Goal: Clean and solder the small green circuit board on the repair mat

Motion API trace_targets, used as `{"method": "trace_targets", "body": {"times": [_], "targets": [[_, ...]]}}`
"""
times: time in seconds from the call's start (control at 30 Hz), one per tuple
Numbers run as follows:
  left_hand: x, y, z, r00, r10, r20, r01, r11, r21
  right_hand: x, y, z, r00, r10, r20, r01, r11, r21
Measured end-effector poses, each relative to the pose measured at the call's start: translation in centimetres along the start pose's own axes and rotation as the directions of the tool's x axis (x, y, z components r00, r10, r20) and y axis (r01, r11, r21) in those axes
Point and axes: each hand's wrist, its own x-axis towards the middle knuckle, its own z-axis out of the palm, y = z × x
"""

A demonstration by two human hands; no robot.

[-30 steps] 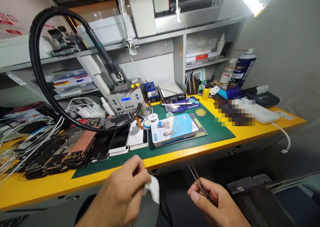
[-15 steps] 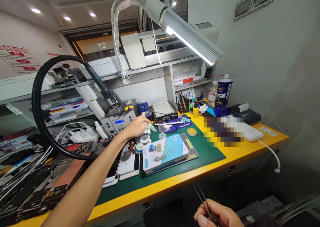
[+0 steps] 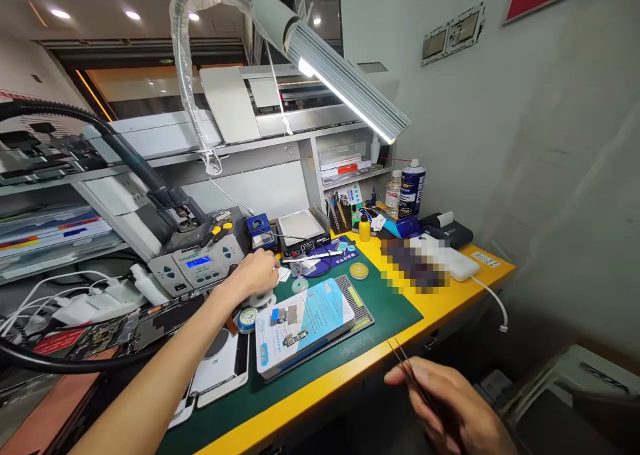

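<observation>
My left hand reaches over the back of the green mat, fingers curled down and their tips hidden. White tissue lies just to its right; whether the fingers touch it I cannot tell. Under the wrist are a roll of tape and a blue-rimmed solder spool. In front of the table's edge, my right hand grips metal tweezers, tips pointing up and apart. Nearby, a blue and white box carries a small circuit board and a flex cable piece.
A hot-air station with a thick black hose stands back left. A lamp hangs above. A heating plate, yellow bottle, spray can and white power bank line the back and right. Phones lie at left.
The view has turned right. My left hand has shifted off the white tissue, which now shows to its right. My right hand has risen slightly with the tweezers.
</observation>
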Motion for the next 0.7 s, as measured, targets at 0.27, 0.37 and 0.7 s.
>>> {"method": "trace_targets", "body": {"times": [0.27,0.37,0.7], "targets": [[-5.4,-0.6,1.0,0.913,-0.149,-0.380,0.111,0.987,-0.119,10.9,-7.0,-3.3,0.904,-0.403,-0.141,0.174,0.649,-0.740],[-7.0,-1.4,2.5,0.871,-0.194,-0.452,0.124,0.976,-0.179,15.5,-8.2,-3.0,0.919,-0.375,-0.124,0.086,0.498,-0.863],[-8.4,-2.1,2.8,0.797,-0.116,-0.593,-0.024,0.974,-0.224,22.6,-11.1,-0.2,0.969,-0.245,0.014,0.054,0.159,-0.986]]}}
